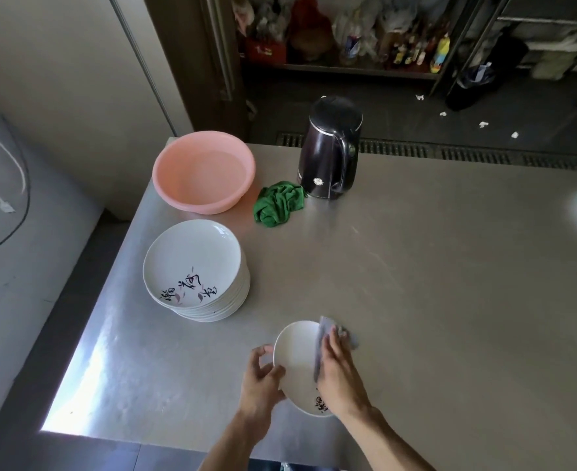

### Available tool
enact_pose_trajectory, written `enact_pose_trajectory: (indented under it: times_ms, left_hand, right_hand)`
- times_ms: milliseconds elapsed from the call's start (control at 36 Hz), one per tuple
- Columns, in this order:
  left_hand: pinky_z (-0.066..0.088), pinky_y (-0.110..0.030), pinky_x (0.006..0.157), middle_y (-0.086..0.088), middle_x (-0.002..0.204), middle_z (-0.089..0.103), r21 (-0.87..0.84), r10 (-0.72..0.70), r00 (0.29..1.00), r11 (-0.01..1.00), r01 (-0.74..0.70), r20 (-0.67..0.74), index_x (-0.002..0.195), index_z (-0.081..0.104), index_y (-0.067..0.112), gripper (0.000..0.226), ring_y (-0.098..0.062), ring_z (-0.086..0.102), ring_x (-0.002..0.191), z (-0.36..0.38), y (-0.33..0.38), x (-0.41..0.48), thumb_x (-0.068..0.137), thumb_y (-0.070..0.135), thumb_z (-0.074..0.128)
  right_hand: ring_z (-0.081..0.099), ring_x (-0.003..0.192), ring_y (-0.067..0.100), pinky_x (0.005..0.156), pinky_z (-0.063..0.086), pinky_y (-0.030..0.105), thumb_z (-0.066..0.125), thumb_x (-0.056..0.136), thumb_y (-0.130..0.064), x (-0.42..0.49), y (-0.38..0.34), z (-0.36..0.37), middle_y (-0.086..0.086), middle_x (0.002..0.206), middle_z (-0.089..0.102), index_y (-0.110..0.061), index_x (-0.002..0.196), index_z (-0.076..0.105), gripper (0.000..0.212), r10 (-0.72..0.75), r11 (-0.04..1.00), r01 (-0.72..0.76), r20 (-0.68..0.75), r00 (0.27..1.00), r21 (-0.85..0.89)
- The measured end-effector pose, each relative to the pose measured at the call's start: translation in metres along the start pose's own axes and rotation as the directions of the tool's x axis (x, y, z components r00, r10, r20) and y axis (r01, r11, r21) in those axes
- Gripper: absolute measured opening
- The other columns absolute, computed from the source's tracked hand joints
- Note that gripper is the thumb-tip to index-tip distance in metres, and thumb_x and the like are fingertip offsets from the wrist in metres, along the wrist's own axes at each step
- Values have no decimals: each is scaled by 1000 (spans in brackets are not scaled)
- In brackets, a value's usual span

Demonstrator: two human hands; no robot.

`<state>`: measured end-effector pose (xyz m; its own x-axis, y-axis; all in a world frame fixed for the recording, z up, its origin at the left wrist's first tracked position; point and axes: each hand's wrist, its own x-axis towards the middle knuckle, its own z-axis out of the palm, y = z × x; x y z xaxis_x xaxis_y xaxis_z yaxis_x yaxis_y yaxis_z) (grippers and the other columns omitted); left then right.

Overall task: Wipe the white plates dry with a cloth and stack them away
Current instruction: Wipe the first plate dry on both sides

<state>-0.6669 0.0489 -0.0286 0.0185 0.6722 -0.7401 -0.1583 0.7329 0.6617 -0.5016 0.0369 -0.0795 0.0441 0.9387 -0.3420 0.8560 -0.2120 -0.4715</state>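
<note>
Steel table, stacked plates, held plate, black calligraphy

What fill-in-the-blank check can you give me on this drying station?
1. The left hand grips one white ____ by its rim while the right hand wipes it with a grey cloth.
2. The crumpled cloth beside the black kettle is ____.
3. The basin behind the stack of plates is ____.
Missing: plate, green, pink.
</note>
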Motion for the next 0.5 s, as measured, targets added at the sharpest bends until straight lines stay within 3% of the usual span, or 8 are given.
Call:
enact_pose_trajectory:
  times_ms: [83,111,194,250,278,333,417,500]
  left_hand:
    - [59,-38,60,-15,95,73,-45,-19,1000,999,19,3,123,56,18,42,-24,68,79,-2,1,1,99,-12,40]
    - [59,-38,60,-16,99,73,-56,-23,1000,998,23,0,125,57,19,42,-27,68,83,-3,2,1,100,-11,41]
    - [58,-39,62,-20,108,68,-60,-2,1000,998,1,-13,132,56,16,42,-31,64,92,-2,8,0,100,-9,43]
    - [59,-41,67,-21,110,69,-50,13,1000,999,-14,-16,135,55,14,42,-31,65,92,0,12,3,101,-8,44]
    - [59,-43,70,-22,110,70,-47,16,1000,999,-17,-21,136,55,13,43,-32,66,93,2,14,5,101,-8,43]
    - [60,-46,76,-27,115,70,-53,10,1000,999,-11,-25,138,52,13,44,-37,68,99,6,18,7,101,-8,41]
    - [61,-43,70,-25,111,74,-87,-8,1000,996,10,16,136,50,14,41,-39,72,102,10,21,7,101,-5,43]
    - [61,-35,72,-18,105,77,-118,-13,995,993,25,103,133,56,17,34,-28,76,93,12,25,7,103,3,50]
  right_hand:
    - [2,154,17,124,13,30,34,96,-5,-11,4,3,3,167,7,-9,158,21,63,-364,927,368,75,929,-64]
    - [9,154,18,124,11,26,34,95,-5,-13,7,4,5,166,12,-6,156,26,61,-406,907,410,59,912,-96]
    - [29,148,30,121,-8,27,28,94,-7,-16,12,-9,18,157,36,5,146,42,55,-257,960,246,-68,964,-132]
    - [13,153,30,121,-11,25,28,104,-22,-20,10,-11,20,163,18,8,151,28,55,-219,964,217,0,976,-154]
    - [-1,154,23,121,-10,21,30,106,-38,-24,8,-9,12,165,1,2,155,16,65,-262,957,269,72,962,-106]
    - [-12,152,9,122,-4,20,39,98,-60,-31,1,-13,-1,164,-8,-8,158,10,84,-387,922,386,164,908,38]
    - [12,152,8,123,18,26,58,95,-37,-33,-8,-21,-4,164,20,-13,155,31,70,-496,868,496,63,866,17]
    - [48,135,5,112,38,24,63,93,-13,-26,-12,-29,-10,145,54,-19,138,59,46,-417,892,433,-132,899,130]
